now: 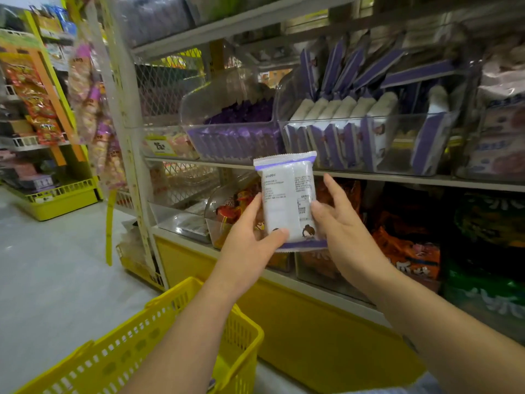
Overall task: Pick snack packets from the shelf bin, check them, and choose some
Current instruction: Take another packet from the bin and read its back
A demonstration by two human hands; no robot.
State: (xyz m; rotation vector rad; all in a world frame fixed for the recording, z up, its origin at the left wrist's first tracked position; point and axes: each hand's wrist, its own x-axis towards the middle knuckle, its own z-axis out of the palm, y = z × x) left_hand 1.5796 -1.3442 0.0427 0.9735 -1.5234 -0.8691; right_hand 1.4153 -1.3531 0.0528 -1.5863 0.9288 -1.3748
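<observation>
A yellow basket (127,351) sits below, a clear bin (397,157) of packets (335,143) ahead. Our left hand (250,234) and right hand (338,220) pinch a white packet (287,200).

A white metal shelf (426,180) holds a clear plastic purple-packet bin (199,129) above the left hand (250,234) and a clear white-packet bin (397,157) above the right hand (343,223).
</observation>
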